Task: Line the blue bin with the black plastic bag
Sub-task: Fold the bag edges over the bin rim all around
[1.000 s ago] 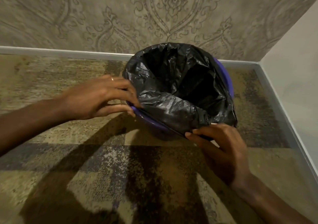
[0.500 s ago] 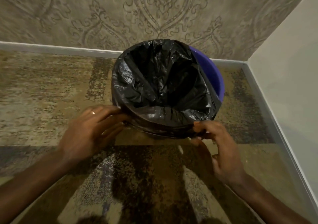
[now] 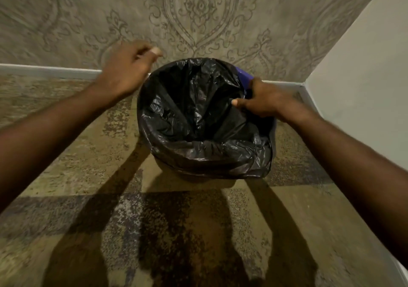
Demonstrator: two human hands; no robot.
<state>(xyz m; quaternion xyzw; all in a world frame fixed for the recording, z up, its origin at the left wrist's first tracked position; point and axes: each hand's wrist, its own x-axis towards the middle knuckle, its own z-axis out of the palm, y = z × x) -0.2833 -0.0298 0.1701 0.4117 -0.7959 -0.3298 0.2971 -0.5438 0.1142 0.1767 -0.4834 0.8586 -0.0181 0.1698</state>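
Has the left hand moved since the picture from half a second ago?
Yes. The left hand has left the near rim of the bin and now sits up by its far left side, in front of the wall.

A mottled carpet (image 3: 92, 176) meets a damask-patterned wall (image 3: 198, 11), grey skirting (image 3: 44, 70) and a plain wall (image 3: 364, 88).

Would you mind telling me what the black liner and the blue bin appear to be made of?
The crinkled black plastic bag looks like thin glossy film: fine wrinkles with shiny highlights. The round blue bin is probably smooth rigid plastic, though only a sliver of its rim shows.
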